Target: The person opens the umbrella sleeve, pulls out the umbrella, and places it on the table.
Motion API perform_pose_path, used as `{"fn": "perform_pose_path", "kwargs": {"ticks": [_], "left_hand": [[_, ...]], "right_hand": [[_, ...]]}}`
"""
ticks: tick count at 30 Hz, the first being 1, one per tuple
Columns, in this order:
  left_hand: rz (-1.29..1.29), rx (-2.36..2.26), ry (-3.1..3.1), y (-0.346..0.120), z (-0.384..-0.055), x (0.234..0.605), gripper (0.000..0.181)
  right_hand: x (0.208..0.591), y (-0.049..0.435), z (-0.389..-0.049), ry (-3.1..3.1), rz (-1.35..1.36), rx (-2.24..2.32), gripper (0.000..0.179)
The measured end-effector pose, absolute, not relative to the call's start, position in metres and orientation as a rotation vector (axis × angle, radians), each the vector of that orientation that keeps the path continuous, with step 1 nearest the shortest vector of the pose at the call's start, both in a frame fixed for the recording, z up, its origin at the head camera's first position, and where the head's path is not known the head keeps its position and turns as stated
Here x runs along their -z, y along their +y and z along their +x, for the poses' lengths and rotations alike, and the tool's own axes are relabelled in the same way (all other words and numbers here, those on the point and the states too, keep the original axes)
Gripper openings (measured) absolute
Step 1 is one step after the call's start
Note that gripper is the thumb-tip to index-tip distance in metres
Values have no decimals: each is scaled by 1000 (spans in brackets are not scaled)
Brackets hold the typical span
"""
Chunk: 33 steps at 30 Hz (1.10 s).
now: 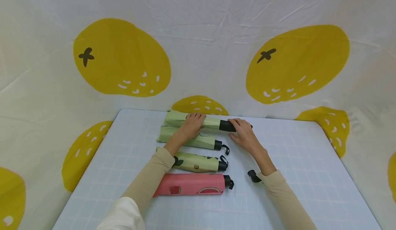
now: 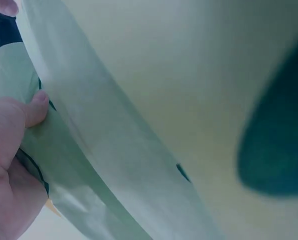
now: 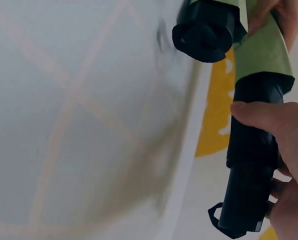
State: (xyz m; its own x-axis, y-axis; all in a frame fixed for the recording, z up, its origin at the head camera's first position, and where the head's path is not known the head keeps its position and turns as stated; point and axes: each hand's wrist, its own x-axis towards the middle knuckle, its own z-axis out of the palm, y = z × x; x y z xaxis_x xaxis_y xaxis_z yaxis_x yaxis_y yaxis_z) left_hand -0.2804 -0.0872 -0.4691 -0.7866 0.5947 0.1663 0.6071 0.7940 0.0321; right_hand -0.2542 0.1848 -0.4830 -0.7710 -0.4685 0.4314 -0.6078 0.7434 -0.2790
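Observation:
At the back of the row lies a folded light green umbrella with a long black handle. My left hand grips its cloth part, thumb along the near side. The right hand holds the black handle, its thumb across it in the right wrist view and a small strap loop at the handle's end. Just in front is a second folded green umbrella, its short black end facing right. My left forearm passes over the row and hides part of the nearer umbrellas.
Nearer me lie a green fruit-patterned umbrella and a pink umbrella with watermelon slices. Another black handle shows beside my right forearm, the rest of it hidden. A pale checked tabletop meets a white curtain with yellow fruit.

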Motion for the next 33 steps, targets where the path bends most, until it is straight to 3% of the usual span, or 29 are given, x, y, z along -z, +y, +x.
{"fn": "perform_pose_path", "kwargs": {"ticks": [11,25,33], "left_hand": [[-974,156,-2818,-76,-277,469,36],[-954,119,-2815,-81,-276,470,46],[-967,30,-2755,-85,-277,475,41]], "right_hand": [[484,166,-258,-2588,832,-545,55],[488,174,-259,-2497,830,-651,49],[490,177,-258,-2515,817,-646,49]]}}
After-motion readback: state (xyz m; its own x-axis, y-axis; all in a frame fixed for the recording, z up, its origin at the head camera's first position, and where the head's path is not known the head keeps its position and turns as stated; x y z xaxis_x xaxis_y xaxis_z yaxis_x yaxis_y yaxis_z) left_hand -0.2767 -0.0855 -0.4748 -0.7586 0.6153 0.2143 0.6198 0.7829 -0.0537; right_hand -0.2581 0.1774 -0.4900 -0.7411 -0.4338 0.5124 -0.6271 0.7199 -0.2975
